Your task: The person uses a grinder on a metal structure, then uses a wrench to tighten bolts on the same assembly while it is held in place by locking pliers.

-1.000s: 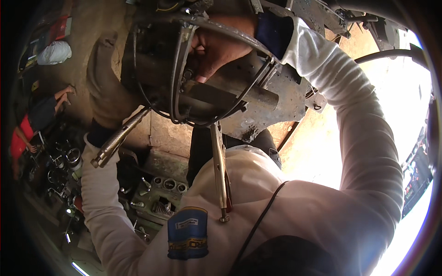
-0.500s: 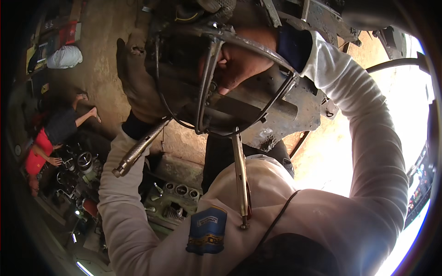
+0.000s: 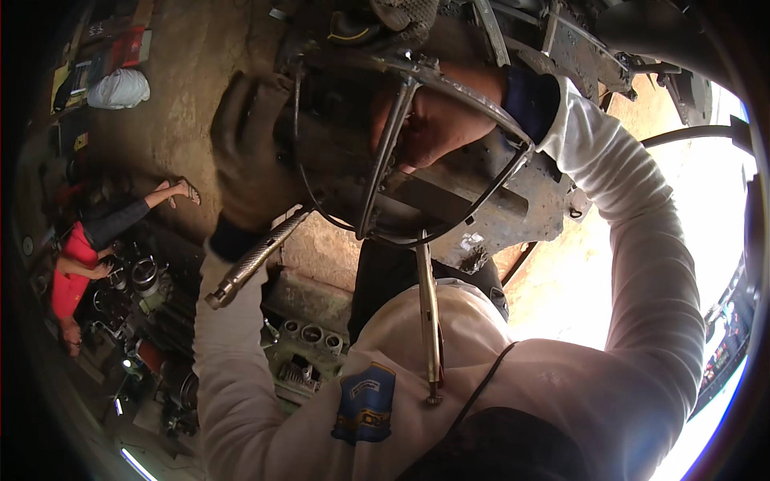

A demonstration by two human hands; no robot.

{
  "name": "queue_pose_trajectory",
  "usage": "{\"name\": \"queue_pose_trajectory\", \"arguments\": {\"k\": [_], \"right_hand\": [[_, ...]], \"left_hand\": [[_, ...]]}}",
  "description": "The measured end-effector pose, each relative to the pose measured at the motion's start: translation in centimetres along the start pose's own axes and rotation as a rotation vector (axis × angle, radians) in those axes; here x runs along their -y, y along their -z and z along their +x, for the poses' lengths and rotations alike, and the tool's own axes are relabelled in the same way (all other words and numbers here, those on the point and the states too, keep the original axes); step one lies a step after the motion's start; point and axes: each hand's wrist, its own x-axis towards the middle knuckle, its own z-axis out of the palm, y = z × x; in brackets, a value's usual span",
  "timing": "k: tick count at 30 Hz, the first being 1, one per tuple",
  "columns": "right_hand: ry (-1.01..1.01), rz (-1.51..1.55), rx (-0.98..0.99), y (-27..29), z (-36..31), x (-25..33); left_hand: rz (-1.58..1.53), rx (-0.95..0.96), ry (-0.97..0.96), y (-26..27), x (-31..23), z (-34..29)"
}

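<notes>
A domed cage of dark metal bars stands before me, against a heavy metal plate. My right hand reaches inside the cage, behind its bars. Its fingers are curled together, and what they hold is hidden. Left of the cage is my left hand, blurred and apparently gloved, with fingers stretched out and apart. One pair of locking pliers hangs from the cage's lower left rim, near my left wrist. Another pair of locking pliers hangs from the lower rim in front of my chest.
A person in red sits at the far left beside dark machinery. Below the cage is a greenish machine panel with round gauges. A patterned glove or cloth lies above the cage. A white sack rests at upper left.
The whole view has shifted slightly, so the cage and pliers appear further right. My left hand's fingers have spread and moved beside the cage. My right hand stays inside it.
</notes>
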Motion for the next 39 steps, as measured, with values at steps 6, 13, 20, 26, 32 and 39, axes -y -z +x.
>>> {"name": "queue_pose_trajectory", "arguments": {"k": [6, 13, 20, 26, 32, 39], "right_hand": [[-0.007, 0.036, 0.013, 0.3, -0.1, -0.5], [-0.006, 0.124, 0.032, 0.3, 0.0, -0.8], [0.019, -0.026, 0.030, 0.7, -0.2, 0.8], [0.011, -0.008, 0.044, 0.8, -0.1, 0.1], [-0.159, -0.010, 0.066, 0.8, -0.1, 0.5], [-0.026, -0.063, 0.033, 0.7, -0.2, 0.3]], "left_hand": [[-0.615, 0.167, 1.099, 13.3, -4.0, -2.3], [0.007, 0.026, 0.685, 16.5, -9.6, -5.2], [-0.836, 0.376, 0.927, 12.3, -16.1, 1.4], [-0.627, 0.455, 0.948, 8.8, -14.2, 1.1], [-0.942, 0.655, 1.079, 7.2, -11.9, 2.0], [-0.940, 0.729, 1.142, 7.1, -11.5, 3.0]]}}
